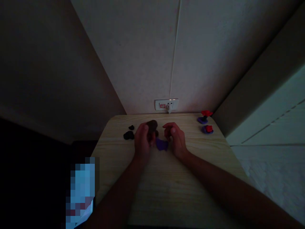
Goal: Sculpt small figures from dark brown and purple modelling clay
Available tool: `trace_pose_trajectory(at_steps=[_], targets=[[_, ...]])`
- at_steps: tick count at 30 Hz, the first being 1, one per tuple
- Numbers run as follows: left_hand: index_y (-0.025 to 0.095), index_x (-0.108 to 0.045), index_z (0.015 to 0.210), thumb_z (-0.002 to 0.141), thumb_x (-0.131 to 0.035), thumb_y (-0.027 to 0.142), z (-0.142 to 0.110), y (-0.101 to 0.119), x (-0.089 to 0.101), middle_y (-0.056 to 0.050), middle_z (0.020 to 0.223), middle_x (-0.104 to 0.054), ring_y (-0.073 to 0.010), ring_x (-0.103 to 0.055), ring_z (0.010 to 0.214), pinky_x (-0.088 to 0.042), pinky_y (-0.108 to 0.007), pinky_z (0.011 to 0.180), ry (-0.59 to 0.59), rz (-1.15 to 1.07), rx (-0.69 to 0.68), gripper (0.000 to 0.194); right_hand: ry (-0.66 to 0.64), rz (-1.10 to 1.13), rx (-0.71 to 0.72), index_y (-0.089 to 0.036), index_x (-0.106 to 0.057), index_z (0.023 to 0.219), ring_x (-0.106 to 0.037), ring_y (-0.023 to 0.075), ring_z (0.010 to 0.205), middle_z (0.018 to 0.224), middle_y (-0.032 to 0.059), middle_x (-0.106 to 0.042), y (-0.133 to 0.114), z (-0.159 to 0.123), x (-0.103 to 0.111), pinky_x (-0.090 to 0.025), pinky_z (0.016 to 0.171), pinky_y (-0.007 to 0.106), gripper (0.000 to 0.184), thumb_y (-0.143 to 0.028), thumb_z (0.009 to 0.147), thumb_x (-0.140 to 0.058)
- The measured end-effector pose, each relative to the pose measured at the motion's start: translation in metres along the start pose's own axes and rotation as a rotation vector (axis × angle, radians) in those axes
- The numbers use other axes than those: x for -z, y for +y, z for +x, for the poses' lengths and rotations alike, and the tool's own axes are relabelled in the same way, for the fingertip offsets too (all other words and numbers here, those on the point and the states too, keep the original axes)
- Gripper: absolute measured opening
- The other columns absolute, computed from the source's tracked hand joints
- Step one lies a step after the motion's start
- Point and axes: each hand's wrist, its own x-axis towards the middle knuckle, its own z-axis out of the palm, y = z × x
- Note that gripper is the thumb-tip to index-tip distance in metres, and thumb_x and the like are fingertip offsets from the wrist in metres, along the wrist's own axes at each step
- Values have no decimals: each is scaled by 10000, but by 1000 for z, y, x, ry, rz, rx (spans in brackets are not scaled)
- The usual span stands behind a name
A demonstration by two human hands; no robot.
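My left hand point(142, 141) is curled around a brown lump of clay point(152, 126) near the far middle of a small light wooden table point(166, 181). My right hand point(175, 137) rests beside it with fingers curled loosely inward and nothing visibly in them. A purple piece of clay point(162, 144) lies flat on the table between the two hands, close to my left fingertips.
Two black clay pieces point(129, 135) lie left of my left hand. At the far right corner stand two small purple-and-red clay figures point(206, 121). A wall socket plate point(166, 104) sits on the wall just behind the table. A blurred bright patch shows at lower left.
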Motion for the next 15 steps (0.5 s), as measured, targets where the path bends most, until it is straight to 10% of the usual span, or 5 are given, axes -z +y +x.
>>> trace_pose_trajectory(at_steps=[6, 15], targets=[[223, -364, 586, 835, -566, 598, 14, 18, 7, 79, 408, -321, -55, -281, 319, -191, -207, 331, 259, -200, 48, 493, 153, 156, -74, -215, -576, 953, -399, 118, 479, 610, -40, -475, 4, 8, 0, -299, 429, 244, 390, -567, 989, -411], [199, -534, 654, 849, -591, 599, -5, -8, 0, 45, 451, -454, -90, -378, 348, -268, -218, 348, -19, 182, 30, 448, -82, -84, 62, -206, -591, 1115, -525, 147, 628, 753, -1, -559, -8, 1, 1, -432, 554, 274, 340, -504, 965, -521]])
